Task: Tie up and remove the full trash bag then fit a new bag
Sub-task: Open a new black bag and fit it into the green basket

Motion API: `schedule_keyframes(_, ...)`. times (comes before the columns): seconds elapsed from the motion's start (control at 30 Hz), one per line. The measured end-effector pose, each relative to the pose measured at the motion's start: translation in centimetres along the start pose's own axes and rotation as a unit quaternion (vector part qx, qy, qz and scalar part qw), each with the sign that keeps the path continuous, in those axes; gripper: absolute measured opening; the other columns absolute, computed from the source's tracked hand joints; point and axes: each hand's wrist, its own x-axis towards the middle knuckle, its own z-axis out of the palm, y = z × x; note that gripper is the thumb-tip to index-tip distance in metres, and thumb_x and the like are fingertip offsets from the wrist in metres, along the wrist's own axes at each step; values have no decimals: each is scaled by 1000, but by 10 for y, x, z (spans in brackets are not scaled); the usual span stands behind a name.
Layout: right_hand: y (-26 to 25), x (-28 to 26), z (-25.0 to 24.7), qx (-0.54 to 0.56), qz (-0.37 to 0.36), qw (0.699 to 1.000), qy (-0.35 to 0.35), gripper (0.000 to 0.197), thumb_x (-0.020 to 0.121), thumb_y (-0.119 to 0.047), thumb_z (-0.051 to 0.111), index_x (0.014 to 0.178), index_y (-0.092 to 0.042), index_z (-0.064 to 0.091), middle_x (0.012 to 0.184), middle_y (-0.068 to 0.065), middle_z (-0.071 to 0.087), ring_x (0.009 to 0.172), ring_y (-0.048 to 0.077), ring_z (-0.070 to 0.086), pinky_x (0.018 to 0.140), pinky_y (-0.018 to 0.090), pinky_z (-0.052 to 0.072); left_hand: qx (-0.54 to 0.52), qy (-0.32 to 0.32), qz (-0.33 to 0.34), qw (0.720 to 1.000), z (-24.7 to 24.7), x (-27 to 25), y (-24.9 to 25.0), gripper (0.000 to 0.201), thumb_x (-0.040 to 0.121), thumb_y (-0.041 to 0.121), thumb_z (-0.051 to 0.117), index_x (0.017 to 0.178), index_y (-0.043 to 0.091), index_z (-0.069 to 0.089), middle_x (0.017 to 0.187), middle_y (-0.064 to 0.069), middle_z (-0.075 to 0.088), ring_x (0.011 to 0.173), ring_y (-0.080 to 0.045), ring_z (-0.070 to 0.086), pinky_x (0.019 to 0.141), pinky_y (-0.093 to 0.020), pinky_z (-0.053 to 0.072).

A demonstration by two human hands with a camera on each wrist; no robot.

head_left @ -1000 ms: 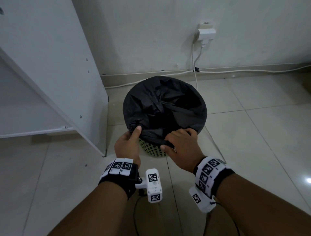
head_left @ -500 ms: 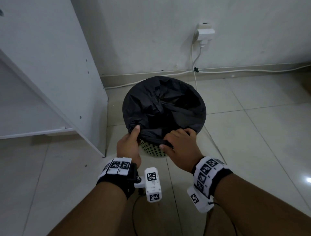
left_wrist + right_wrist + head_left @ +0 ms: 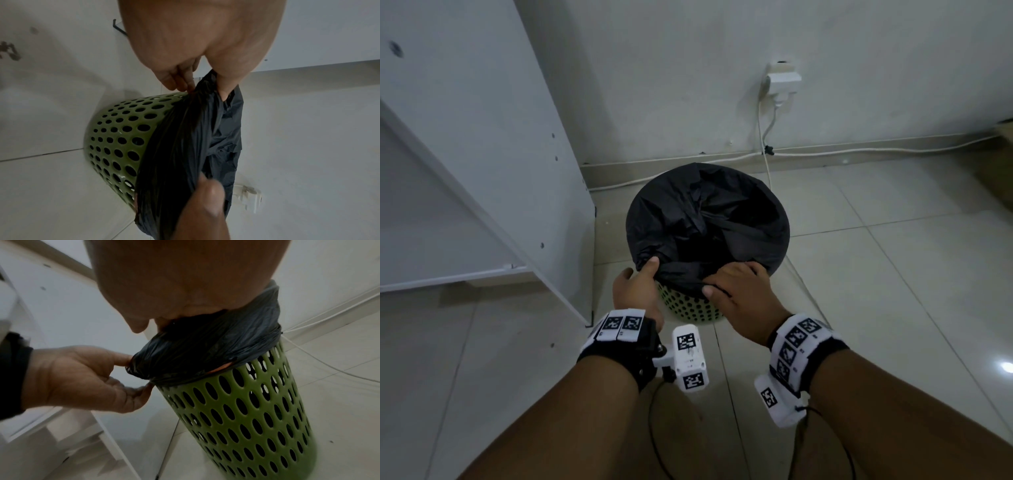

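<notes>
A black trash bag (image 3: 709, 222) lines a green perforated bin (image 3: 688, 310) on the tiled floor, its edge folded over the rim. My left hand (image 3: 635, 287) pinches a bunch of the bag's folded edge at the near-left rim, thumb on top; the same pinch shows in the left wrist view (image 3: 207, 87) and the right wrist view (image 3: 139, 369). My right hand (image 3: 736, 287) grips the bag's edge at the near-right rim, fingers curled over the plastic (image 3: 164, 321). The bin (image 3: 246, 410) stands upright. What lies inside the bag is hidden.
A white cabinet panel (image 3: 482, 164) stands close on the bin's left. The wall behind carries a white plug adapter (image 3: 784, 80) with cables (image 3: 859, 150) running along the skirting and one down past the bin's right side. Tiled floor (image 3: 893, 291) lies open to the right.
Both hands have stayed on the near edge of the bag, shifting only slightly; the left thumb sits a little further over the bunched plastic. The bin has not moved.
</notes>
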Motion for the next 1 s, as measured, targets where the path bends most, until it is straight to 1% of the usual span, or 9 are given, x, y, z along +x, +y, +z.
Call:
schedule_keyframes(0.1, 8, -5, -6, 41, 58, 980, 185, 40, 94, -40, 47, 115, -14, 68, 114, 5, 68, 122, 28, 53, 107, 37, 34, 9, -18, 6, 1000, -1, 4, 3, 89, 56, 52, 82, 133, 14, 60, 130, -9, 67, 115, -30, 65, 101, -47, 52)
schedule_keyframes(0.2, 8, -9, -9, 168, 305, 884, 312, 54, 90, -43, 63, 130, -8, 55, 133, 13, 54, 127, 31, 48, 106, 31, 33, 43, -16, 32, 998, -3, 2, 10, 46, 76, 36, 78, 115, 13, 71, 112, -7, 74, 103, -28, 69, 98, -45, 55)
schedule_keyframes(0.3, 10, -5, -10, 407, 533, 708, 220, 68, 83, -57, 67, 131, -11, 51, 132, 11, 47, 126, 33, 49, 108, 44, 40, 55, -28, 33, 998, -6, 3, 11, 21, 80, 33, 77, 94, 17, 76, 101, -7, 76, 98, -29, 71, 97, -47, 56)
schedule_keyframes(0.33, 8, -4, -14, 477, 554, 655, 192, 50, 83, -61, 66, 100, -22, 40, 121, 9, 47, 118, 34, 52, 105, 48, 44, 56, -29, 32, 997, -6, 3, 11, 19, 77, 34, 77, 89, 19, 76, 98, -7, 77, 97, -30, 71, 97, -48, 55)
schedule_keyframes(0.37, 13, -2, -11, 544, 555, 608, 161, 82, 84, -59, 65, 130, -14, 14, 115, 6, 47, 115, 34, 55, 102, 50, 46, 54, -31, 27, 998, -6, 2, 12, 19, 76, 36, 77, 86, 19, 76, 96, -8, 77, 95, -30, 71, 97, -48, 56)
schedule_keyframes(0.4, 14, -1, -10, 605, 539, 563, 164, 43, 86, -54, 66, 99, -26, 37, 115, 4, 51, 113, 33, 58, 99, 50, 49, 49, -35, 16, 998, -6, 2, 12, 19, 79, 36, 77, 87, 19, 76, 94, -7, 77, 94, -29, 72, 96, -47, 56)
schedule_keyframes(0.43, 16, 1, -9, 641, 522, 540, 157, 47, 87, -49, 68, 112, -11, 58, 118, 4, 57, 112, 31, 60, 96, 48, 51, 39, -47, 2, 998, -7, 0, 12, 20, 83, 35, 77, 90, 16, 76, 94, -7, 77, 93, -27, 71, 92, -43, 58)
schedule_keyframes(0.73, 4, 5, -5, 712, 482, 486, 156, 27, 90, -11, 68, 115, 0, 65, 105, 16, 73, 89, 24, 69, 76, 33, 56, -36, -96, -105, 989, 4, -34, -12, 38, 80, 22, 84, 114, 9, 72, 109, -10, 76, 101, -27, 70, 91, -43, 57)
schedule_keyframes(1.0, -14, -5, -4, 672, 492, 546, 90, 6, 89, -13, 70, 92, -9, 67, 89, 11, 71, 76, 23, 65, 74, 33, 55, -65, -75, -89, 991, -3, -25, -5, 17, 88, 6, 73, 105, 2, 72, 101, -15, 76, 91, -26, 72, 73, -36, 59)
